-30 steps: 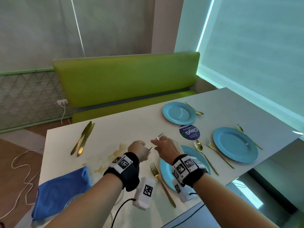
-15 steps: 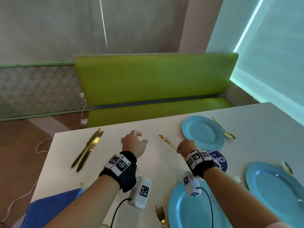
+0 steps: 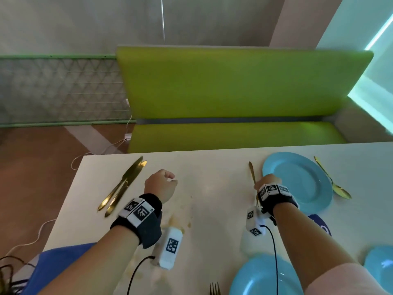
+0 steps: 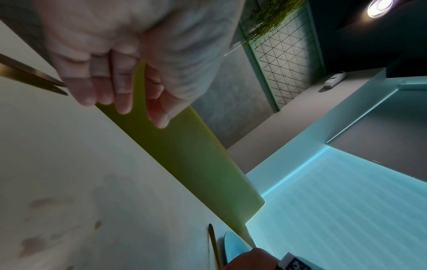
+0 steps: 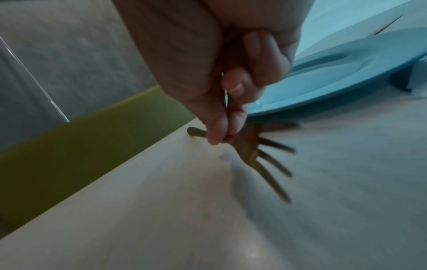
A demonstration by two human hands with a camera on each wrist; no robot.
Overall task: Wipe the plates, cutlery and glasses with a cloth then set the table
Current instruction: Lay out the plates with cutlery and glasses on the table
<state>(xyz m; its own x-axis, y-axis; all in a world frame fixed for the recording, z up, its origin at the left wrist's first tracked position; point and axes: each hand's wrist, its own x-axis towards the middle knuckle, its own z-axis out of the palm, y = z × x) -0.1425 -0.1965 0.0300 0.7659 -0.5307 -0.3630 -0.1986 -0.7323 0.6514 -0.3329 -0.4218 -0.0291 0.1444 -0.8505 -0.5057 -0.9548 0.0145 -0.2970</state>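
Observation:
My right hand [image 3: 265,183] pinches a gold fork [image 3: 252,173] between thumb and fingertips [image 5: 221,135]. The fork [image 5: 253,155] is low over the white table [image 3: 212,188], just left of the far blue plate [image 3: 302,182], with its tines pointing back toward me. My left hand [image 3: 161,184] hovers over the table's middle with loosely curled fingers [image 4: 120,95] and holds nothing. Two gold knives [image 3: 123,186] lie side by side to its left. A gold spoon [image 3: 331,179] lies right of the far plate.
A near blue plate [image 3: 261,277] and another fork [image 3: 214,288] sit at the front edge, with a third plate [image 3: 380,267] at the right. A blue cloth [image 3: 61,262] lies front left. Brown stains [image 3: 178,220] mark the table. A green bench [image 3: 234,86] stands behind.
Both hands held the fork over the near plate. The left hand let go and drifted left, while the right hand carried the fork away to the far plate's left side.

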